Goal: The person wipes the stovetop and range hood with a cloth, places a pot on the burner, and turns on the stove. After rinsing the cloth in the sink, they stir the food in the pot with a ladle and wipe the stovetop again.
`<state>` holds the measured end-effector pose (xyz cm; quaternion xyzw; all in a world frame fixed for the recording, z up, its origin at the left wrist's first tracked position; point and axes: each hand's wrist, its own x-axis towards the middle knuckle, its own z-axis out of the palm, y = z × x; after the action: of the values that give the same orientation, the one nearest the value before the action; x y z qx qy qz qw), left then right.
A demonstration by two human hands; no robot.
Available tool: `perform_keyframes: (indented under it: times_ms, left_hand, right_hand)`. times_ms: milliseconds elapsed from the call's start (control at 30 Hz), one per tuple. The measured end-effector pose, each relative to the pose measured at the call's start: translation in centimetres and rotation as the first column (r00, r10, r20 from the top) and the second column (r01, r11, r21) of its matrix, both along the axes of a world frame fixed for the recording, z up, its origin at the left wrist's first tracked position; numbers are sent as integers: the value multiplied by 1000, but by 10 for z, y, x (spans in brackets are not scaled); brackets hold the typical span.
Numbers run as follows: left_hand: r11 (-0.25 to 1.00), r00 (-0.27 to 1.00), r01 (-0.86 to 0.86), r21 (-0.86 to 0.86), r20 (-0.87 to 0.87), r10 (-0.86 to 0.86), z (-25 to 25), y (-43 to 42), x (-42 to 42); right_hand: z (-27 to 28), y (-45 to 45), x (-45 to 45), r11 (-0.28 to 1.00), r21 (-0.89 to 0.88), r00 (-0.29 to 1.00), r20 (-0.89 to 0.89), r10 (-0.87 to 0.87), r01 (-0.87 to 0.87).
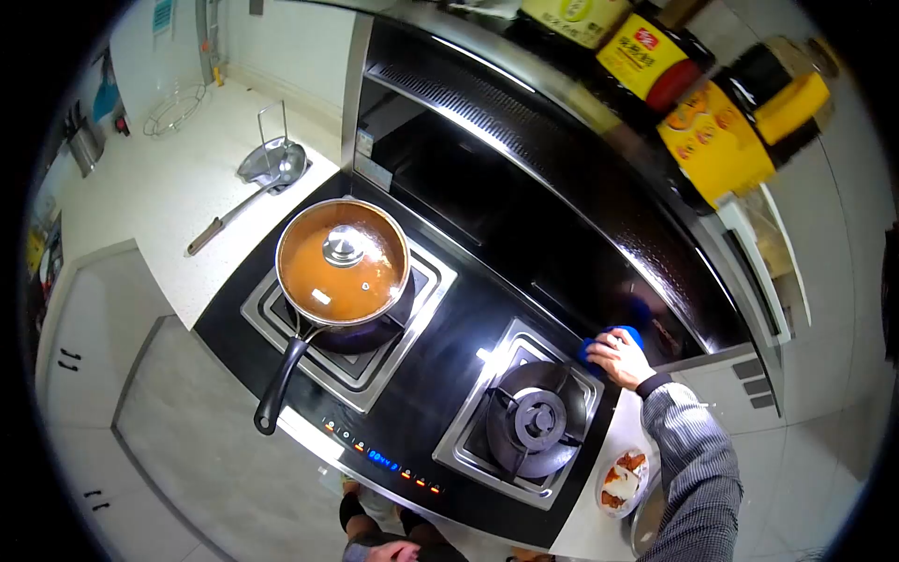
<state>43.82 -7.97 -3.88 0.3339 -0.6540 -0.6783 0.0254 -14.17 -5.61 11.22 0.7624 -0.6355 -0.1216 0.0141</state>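
Black cooktop (429, 342): R arm (695, 459) extended fwd, R hand (617, 358) gripping blue cloth (635, 333); L hand (393, 551) low, can't tell grip.

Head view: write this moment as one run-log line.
right hand: holding blue item near right burner; left hand: partly cropped; lidded pan: on hob, left; right burner: no pan

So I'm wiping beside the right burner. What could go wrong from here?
The right hand works with a blue cloth beside the right burner; no flame shows, but its metal might be hot. The lidded pan has its handle reaching the front edge of the stove, so a bump could tip it. The grey sleeve is near the plate of food and might brush it.
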Motion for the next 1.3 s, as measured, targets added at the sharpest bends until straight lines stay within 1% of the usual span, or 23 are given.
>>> perform_keyframes:
  times_ms: [33,67,133,167,200,267,300,333,367,433,500,533,633,700,767,800,833,967,1033,1100,1167,1233,1300]
  left_hand:
    - [999,998,26,31,-60,-24,44,-26,-27]
    - [996,971,85,6,-225,-81,74,-49,-51]
    - [935,852,-9,-355,-491,-179,112,-78,-116]
    - [854,823,34,-518,-471,-319,110,-85,-138]
    - [848,820,-53,-527,-508,-264,129,-89,-164]
    - [868,772,-161,-470,-607,-186,154,-86,-211]
    - [892,731,-181,-413,-664,-160,153,-83,-230]
    - [882,761,-263,-391,-646,-59,151,-77,-243]
    - [880,759,-332,-339,-650,36,147,-76,-252]
    - [852,794,-276,-444,-605,-58,150,-84,-272]
    - [962,848,-159,-223,-530,17,144,-82,-299]
    - [924,819,-233,-302,-574,19,139,-86,-318]
    - [738,689,-496,-457,-725,14,122,-131,-396]
    - [556,643,-583,-592,-755,-130,114,-168,-456]
    - [377,804,-502,-779,-580,-127,77,-189,-515]
    - [248,789,-564,-788,-602,-119,66,-187,-535]
    - [212,723,-658,-723,-685,-91,64,-180,-548]
    - [154,716,-660,-736,-678,-168,56,-171,-559]
    - [-82,671,-597,-798,-441,-596,59,-160,-569]
    - [-100,592,-593,-799,-349,-726,73,-133,-581]
    - [-136,464,-233,-963,13,-886,62,-139,-577]
    - [-384,252,-69,-921,356,-900,43,-149,-573]
    - [-631,113,-16,-775,626,-772,-4,-179,-581]
  right_hand:
    - [21,-11,34,992,-86,995,62,-84,89]
    - [37,-20,68,954,-207,951,264,-159,217]
    - [34,-30,129,733,-425,739,656,-156,532]
    - [31,-27,158,656,-279,458,882,-114,701]
    - [25,-25,189,600,-18,19,1000,4,800]
    - [20,-26,248,512,340,-478,863,162,789]
    - [18,-24,266,596,420,-612,775,158,685]
    - [20,-23,289,529,631,-815,522,252,568]
    - [24,-19,286,649,534,-815,522,250,542]
    - [6,-7,277,665,511,-829,447,334,544]
    - [13,6,268,643,346,-638,711,295,683]
    - [9,18,267,614,335,-610,729,312,715]
    - [5,70,273,599,364,-646,673,361,713]
    - [-2,118,282,593,494,-753,564,338,636]
    - [-20,162,300,532,528,-747,527,406,662]
    - [-21,174,307,514,499,-716,512,475,698]
    - [-22,184,310,492,467,-678,497,541,735]
    - [-44,219,321,380,483,-603,488,631,789]
    - [-52,223,320,341,507,-582,455,674,791]
    - [-52,216,312,357,501,-578,407,707,789]
    - [-54,206,307,366,466,-564,411,716,805]
    - [-50,198,306,366,457,-555,402,728,811]
    - [-53,194,307,417,454,-586,340,736,787]
